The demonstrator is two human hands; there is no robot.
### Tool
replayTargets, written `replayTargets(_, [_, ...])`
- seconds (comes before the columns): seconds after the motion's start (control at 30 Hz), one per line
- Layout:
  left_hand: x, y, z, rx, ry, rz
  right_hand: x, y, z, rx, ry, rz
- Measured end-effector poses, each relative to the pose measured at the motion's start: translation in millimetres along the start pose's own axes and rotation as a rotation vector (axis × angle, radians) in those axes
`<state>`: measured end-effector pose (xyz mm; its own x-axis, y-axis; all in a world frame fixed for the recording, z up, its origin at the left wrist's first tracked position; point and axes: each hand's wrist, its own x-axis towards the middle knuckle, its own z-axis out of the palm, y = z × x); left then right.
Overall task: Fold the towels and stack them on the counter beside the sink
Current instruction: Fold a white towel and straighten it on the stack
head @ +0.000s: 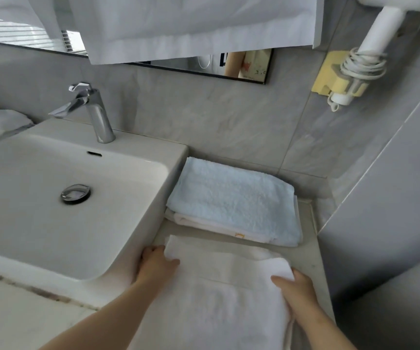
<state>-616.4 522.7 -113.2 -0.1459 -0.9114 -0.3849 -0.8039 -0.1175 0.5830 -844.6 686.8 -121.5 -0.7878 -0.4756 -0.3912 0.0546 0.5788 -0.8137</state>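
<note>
Holding the white towel (pixel 216 299) by its far corners at lower centre of the frame; the left grip (pixel 157 263) pinches the left corner with the thumb on top, right up against the sink (pixel 158 210) wall; the right grip (pixel 296 290) is clamped on the right corner the same way, so neither is free. The towel's long axis runs from the bottom edge up the frame, and it lies on the table (pixel 306 257) with the rest trailing toward the camera.

The bit that matters, I reckon: the stack sits just above the grips, near but apart from the held towel's far edge; a light blue towel (pixel 231 198) on a folded white one (pixel 204 222), tucked beside the sink, long axis slanting upper left to lower right. Both grips look about equally near it, so it's a straight push-and-lift up the frame.

Writing-wise: a tiny orange stitched mark (pixel 239 234) on the lower towel, too small to read; a scribbled sign (pixel 255 65) reflected in the mirror, upper middle, not legible either.
</note>
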Motion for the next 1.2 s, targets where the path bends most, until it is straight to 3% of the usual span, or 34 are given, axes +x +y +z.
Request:
replayTargets(0.1, [-1,9,-8,-0.320,-0.017,-0.040,1,1,0,0.172,-0.076,0.034])
replayTargets(0.3, [-20,21,-36,-0.798,-0.246,-0.177,-14,-13,-4,0.422,-0.118,0.002])
replayTargets(0.67, [-59,41,-90,-0.923,-0.259,0.252,-65,-53,-39,0.638,0.010,-0.201])
replayTargets(0.87, [-59,45,-121,-0.866,-0.329,0.321,-90,-70,-52,0.671,0.011,-0.274])
replayTargets(1.2, [-50,25,-146,-1.024,-0.115,0.474,-104,-92,-43,0.784,-0.045,-0.371])
